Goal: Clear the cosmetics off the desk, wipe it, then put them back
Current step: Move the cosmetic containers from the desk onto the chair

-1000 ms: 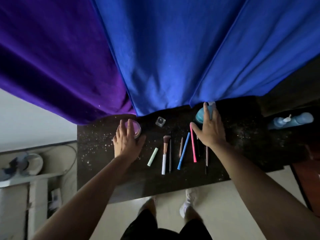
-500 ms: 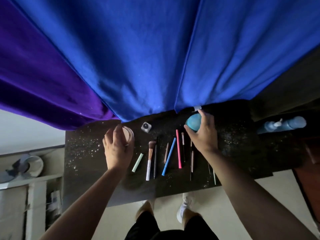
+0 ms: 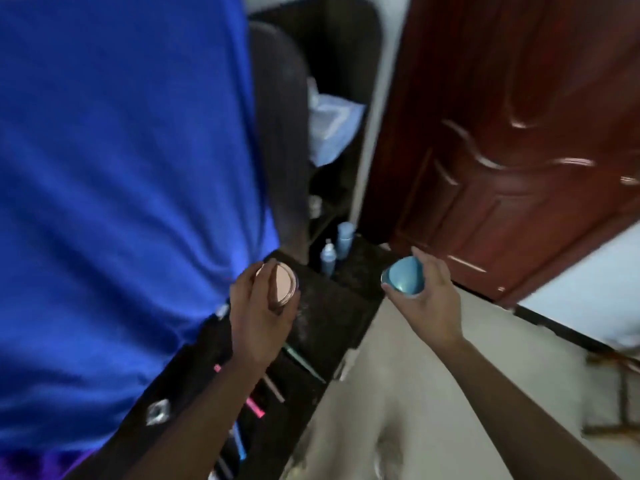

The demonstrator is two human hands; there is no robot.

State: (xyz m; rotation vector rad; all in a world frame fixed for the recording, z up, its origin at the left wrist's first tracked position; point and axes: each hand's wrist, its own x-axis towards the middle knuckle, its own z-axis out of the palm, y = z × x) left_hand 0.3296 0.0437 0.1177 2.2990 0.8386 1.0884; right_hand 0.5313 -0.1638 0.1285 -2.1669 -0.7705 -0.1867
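My left hand [image 3: 258, 318] grips a round pink jar [image 3: 280, 284], lifted above the dark speckled desk [image 3: 325, 313]. My right hand [image 3: 424, 299] holds a round blue jar [image 3: 403, 275] in the air past the desk's right end. Under my left forearm several pens and brushes lie on the desk, among them a pink pen [image 3: 254, 407], a blue pen [image 3: 239, 441], a brown pencil [image 3: 273, 388] and a green one [image 3: 303, 362]. A small square clear pot [image 3: 157, 412] sits near the desk's back edge. The frame is blurred.
A blue curtain [image 3: 121, 168] hangs behind the desk. Two blue bottles [image 3: 336, 249] stand on a dark surface past the desk's right end, by a dark shelf unit [image 3: 329, 98]. A red-brown wooden door [image 3: 502, 133] is to the right, with pale floor [image 3: 398, 393] below.
Both hands have lifted their jars off the desk. The view has swung to the right, toward the door and shelf, and my right hand has carried the blue jar beyond the desk's end.
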